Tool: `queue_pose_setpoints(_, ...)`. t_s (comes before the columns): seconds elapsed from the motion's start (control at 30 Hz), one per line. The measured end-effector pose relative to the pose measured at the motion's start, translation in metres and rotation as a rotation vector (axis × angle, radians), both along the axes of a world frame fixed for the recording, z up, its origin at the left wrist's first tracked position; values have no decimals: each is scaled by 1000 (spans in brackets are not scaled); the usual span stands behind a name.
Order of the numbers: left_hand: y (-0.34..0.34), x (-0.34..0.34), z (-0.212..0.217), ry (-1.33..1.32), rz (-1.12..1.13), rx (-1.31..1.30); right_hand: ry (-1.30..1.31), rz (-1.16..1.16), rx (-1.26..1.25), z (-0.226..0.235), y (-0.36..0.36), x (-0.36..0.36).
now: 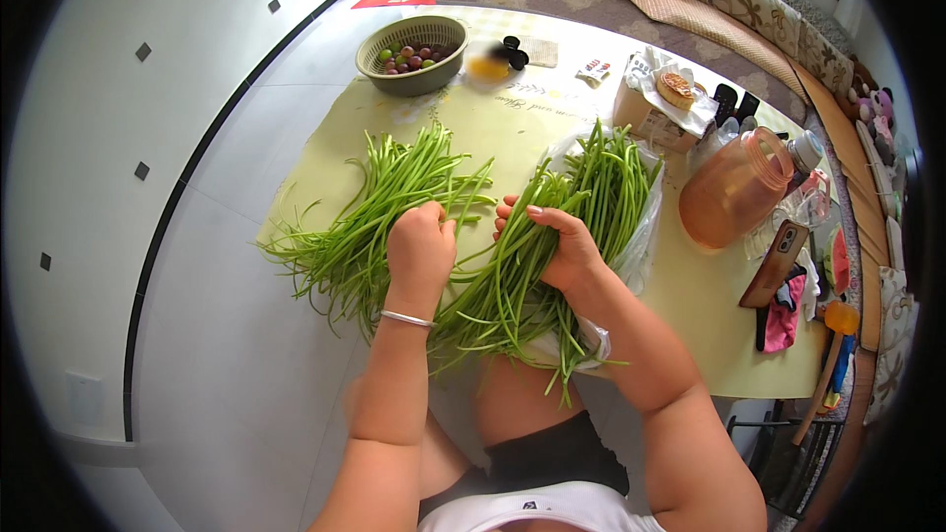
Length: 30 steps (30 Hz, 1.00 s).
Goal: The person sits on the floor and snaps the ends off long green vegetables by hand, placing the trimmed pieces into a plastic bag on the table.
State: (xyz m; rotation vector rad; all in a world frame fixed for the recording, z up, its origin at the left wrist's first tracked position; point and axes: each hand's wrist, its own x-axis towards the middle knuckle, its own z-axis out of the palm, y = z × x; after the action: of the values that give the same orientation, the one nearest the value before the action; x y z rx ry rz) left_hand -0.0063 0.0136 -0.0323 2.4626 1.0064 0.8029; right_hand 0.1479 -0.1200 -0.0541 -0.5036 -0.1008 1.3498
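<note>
Long thin green vegetable stems lie on the table in two heaps. My left hand, with a silver bangle at the wrist, is closed in a fist over the near right side of the left heap. Its fingertips are mostly hidden, with stems around them. My right hand is curled around a bunch of stems whose ends hang over the near table edge. Behind that hand, the right heap rests on a clear plastic bag. A small gap separates the two hands.
A grey-green colander with grapes stands at the far left of the table. On the right are a box with a round pastry on top, an orange-tinted jar and an upright phone. A sofa runs behind.
</note>
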Motion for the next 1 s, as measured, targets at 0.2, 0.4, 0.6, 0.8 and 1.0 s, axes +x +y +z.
queue_pose_setpoints(0.2,-14,12,3,59,35,76,-5,-14,5,-3,-3,5)
queue_pose_setpoints(0.4,-13,13,-4,208,41,13,-15,-24,-17,-3,-1,3)
queue_pose_setpoints(0.6,-10,14,-15,158,69,15,-19,-14,-12,-3,0,2)
queue_pose_setpoints(0.8,-9,12,-3,-36,-39,-36,-15,-33,-23,-4,-3,4)
queue_pose_setpoints(1.0,-23,6,23,-188,-130,-92,-33,-38,-49,-3,-3,3)
